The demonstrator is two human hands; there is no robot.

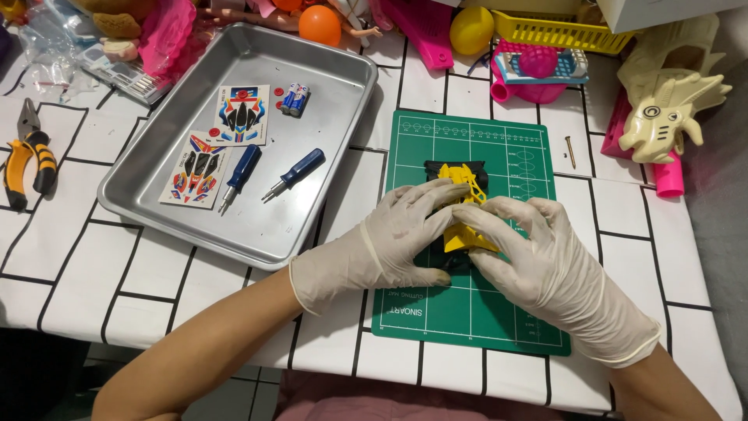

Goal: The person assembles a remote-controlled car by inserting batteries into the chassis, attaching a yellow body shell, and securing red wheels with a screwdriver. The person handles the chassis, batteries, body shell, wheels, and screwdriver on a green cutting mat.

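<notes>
While both gloved hands close around the small yellow and black toy car (pixel 461 204), it sits on the green cutting mat (pixel 467 312), which gives a firm, non-slip base under the work. The left hand (pixel 386 245) cups the car's near side with fingers curled over its top, and the right hand (pixel 538 261) pinches the yellow body shell from the other side, so the piece is braced from two directions; how the parts underneath meet is hidden by the fingers.

To the left, a metal tray (pixel 312 226) keeps loose pieces together: two blue-handled screwdrivers (pixel 269 178), two sticker sheets (pixel 222 140) and a pair of small batteries (pixel 295 99), all within the left hand's reach. Pliers with orange and black grips (pixel 27 156) lie well apart at the far left edge, and a single screw (pixel 571 151) lies just beside the mat's right edge.

Beneath it all, the tabletop (pixel 101 265) wears a white cloth with black grid lines. Along its far edge crowd plastic toys: an orange ball (pixel 319 25), a yellow basket (pixel 557 33) and a cream-coloured dragon-like toy (pixel 674 105).
</notes>
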